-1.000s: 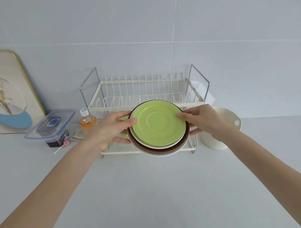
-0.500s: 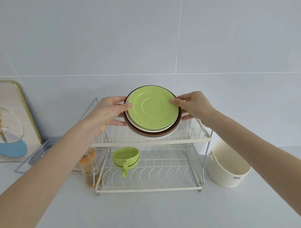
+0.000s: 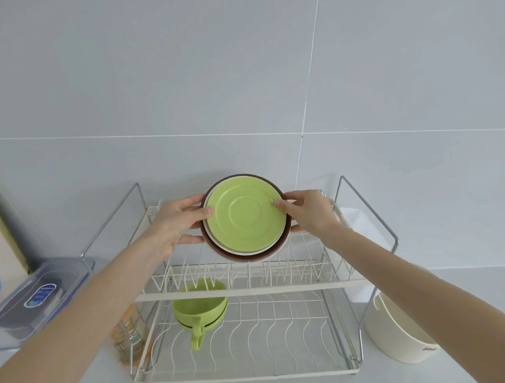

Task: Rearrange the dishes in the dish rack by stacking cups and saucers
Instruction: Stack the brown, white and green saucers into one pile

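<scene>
A stack of saucers [image 3: 245,217], green on top, white under it and brown at the bottom, is tilted toward me over the upper tier of the white wire dish rack [image 3: 249,290]. My left hand [image 3: 175,222] grips the stack's left rim and my right hand [image 3: 306,212] its right rim. On the lower tier, left of centre, green cups [image 3: 198,307] sit nested one in the other, handles pointing toward me.
A cream tub [image 3: 399,329] stands right of the rack. At the left are a clear lidded container [image 3: 37,299] and an orange bottle [image 3: 127,339] beside the rack's corner. A tiled wall rises behind.
Both hands have carried the saucer stack up from in front of the rack's lower tier to above the upper tier and farther back. My view has tilted, so the lower tier and cups show.
</scene>
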A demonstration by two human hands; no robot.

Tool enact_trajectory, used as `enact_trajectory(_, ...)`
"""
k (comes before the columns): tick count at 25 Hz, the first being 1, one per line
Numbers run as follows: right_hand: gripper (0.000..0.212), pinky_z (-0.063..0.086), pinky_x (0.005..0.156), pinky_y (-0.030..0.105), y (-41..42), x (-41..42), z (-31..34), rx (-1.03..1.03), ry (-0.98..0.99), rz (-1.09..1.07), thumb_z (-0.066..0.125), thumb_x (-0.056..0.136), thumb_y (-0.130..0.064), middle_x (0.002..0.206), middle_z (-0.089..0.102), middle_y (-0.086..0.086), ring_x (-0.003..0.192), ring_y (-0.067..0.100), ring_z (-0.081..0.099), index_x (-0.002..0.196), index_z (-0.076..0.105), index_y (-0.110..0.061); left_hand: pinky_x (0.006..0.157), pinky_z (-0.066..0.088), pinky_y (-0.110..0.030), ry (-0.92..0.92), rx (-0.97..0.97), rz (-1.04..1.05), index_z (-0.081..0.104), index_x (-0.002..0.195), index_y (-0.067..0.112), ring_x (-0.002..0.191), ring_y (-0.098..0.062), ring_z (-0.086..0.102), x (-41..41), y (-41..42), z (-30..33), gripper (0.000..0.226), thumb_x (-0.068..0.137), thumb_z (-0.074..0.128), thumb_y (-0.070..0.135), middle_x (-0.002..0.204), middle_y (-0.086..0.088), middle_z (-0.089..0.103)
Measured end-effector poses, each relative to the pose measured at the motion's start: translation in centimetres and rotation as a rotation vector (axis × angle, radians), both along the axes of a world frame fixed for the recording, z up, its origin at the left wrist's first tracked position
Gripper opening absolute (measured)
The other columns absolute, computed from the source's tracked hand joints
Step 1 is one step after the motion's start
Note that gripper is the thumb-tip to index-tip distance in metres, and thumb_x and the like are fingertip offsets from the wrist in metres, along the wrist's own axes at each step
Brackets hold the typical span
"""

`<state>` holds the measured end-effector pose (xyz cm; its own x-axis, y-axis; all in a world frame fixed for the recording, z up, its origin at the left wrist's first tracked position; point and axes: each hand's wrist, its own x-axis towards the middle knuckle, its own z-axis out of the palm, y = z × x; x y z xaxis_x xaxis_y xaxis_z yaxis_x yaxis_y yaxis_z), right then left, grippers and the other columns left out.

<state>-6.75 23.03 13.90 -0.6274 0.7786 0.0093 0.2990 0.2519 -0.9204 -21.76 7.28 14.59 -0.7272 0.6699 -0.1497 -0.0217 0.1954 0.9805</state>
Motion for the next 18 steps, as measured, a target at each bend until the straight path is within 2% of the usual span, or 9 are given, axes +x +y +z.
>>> enact_trajectory(3,0.042,0.059,0.078,0.042,0.6,-0.6,-1.8,-0.035,-0.051,0.022,0.065,0.084,-0.023,0.107,0.069,0.021,0.099,0.028,0.067,0.122,0.059,-0.006,0.061,0.053,-0.032,-0.023,-0.037,0.018,0.052,0.129,0.015,0.083,-0.014,0.062,-0.4,0.4,-1.9,0.048,0.083,0.062,0.007,0.101,-0.003,0.066)
enact_trajectory(7,0.05,0.059,0.078,0.043,1.2,-0.7,-2.9,-0.078,-0.111,0.049,0.066,0.083,-0.024,0.114,0.066,0.019,0.103,0.03,0.066,0.128,0.053,-0.008,0.061,0.054,-0.032,-0.027,-0.061,0.006,0.055,0.127,0.016,0.082,-0.013,0.063,-0.5,0.7,-2.8,0.046,0.083,0.062,0.006,0.093,0.002,0.066)
enact_trajectory(11,0.051,0.058,0.081,0.045,1.3,-0.7,-3.0,-0.089,-0.125,0.057,0.066,0.082,-0.023,0.117,0.065,0.018,0.105,0.03,0.064,0.129,0.051,-0.009,0.062,0.053,-0.03,0.009,-0.094,-0.026,0.05,0.131,0.017,0.086,-0.014,0.062,-0.5,0.7,-2.7,0.049,0.085,0.06,0.004,0.108,-0.004,0.062)
enact_trajectory(13,0.052,0.057,0.084,0.043,1.2,-0.5,-3.0,-0.097,-0.144,0.076,0.065,0.083,-0.023,0.119,0.065,0.016,0.108,0.029,0.063,0.131,0.048,-0.01,0.067,0.052,-0.03,0.031,-0.125,-0.07,0.047,0.133,0.018,0.096,-0.018,0.059,-0.4,0.6,-2.6,0.052,0.085,0.059,0.003,0.115,-0.005,0.06)
enact_trajectory(16,0.053,0.054,0.088,0.036,1.1,0.0,-2.5,-0.05,-0.225,0.13,0.062,0.085,-0.025,0.122,0.064,0.012,0.111,0.03,0.062,0.134,0.045,-0.013,0.071,0.051,-0.029,0.044,-0.148,-0.098,0.043,0.137,0.019,0.101,-0.019,0.056,-0.3,0.5,-2.6,0.057,0.085,0.059,0.003,0.116,-0.003,0.058)
enact_trajectory(18,0.053,0.049,0.094,0.036,0.8,0.4,-2.0,0.046,-0.315,0.162,0.058,0.087,-0.029,0.124,0.063,0.009,0.114,0.03,0.06,0.136,0.044,-0.016,0.086,0.05,-0.035,0.102,-0.183,-0.11,0.041,0.138,0.019,0.108,-0.02,0.055,-0.1,0.4,-2.5,0.057,0.085,0.059,0.008,0.123,-0.005,0.057)
